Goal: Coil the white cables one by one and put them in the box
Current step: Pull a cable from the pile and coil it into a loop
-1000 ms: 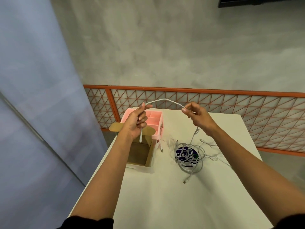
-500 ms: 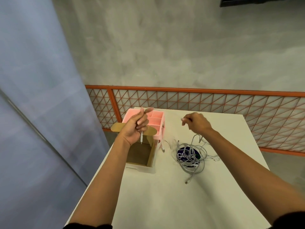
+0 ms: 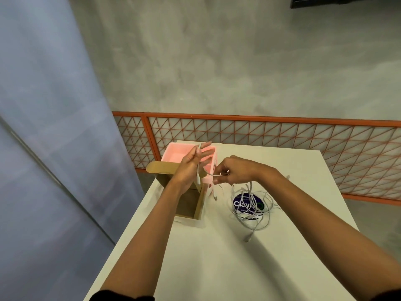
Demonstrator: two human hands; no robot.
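Grey wall, white bench [image 3: 217, 261]: left hand [image 3: 191, 168] keeps nothing clenched, fingers [image 3: 207, 152] straight as a spool above the box [image 3: 188, 203]; right hand [image 3: 235, 170] pinches the white cable [image 3: 198, 173], apparently looping it round.

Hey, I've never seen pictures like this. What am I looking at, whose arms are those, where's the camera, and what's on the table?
There is no machine here: these are a person's two bare arms, seen by a wide-angle camera worn on their head, looking forward and down. On the white table stands an open cardboard box, with a pink tray just beyond it. To the right, a tangled pile of white cables lies on a dark round disc with white lettering. The left hand is raised with fingers straight, and one white cable runs down across its palm. The right hand pinches that same cable, which seems to trail down to the pile. An orange mesh railing stands behind the table.
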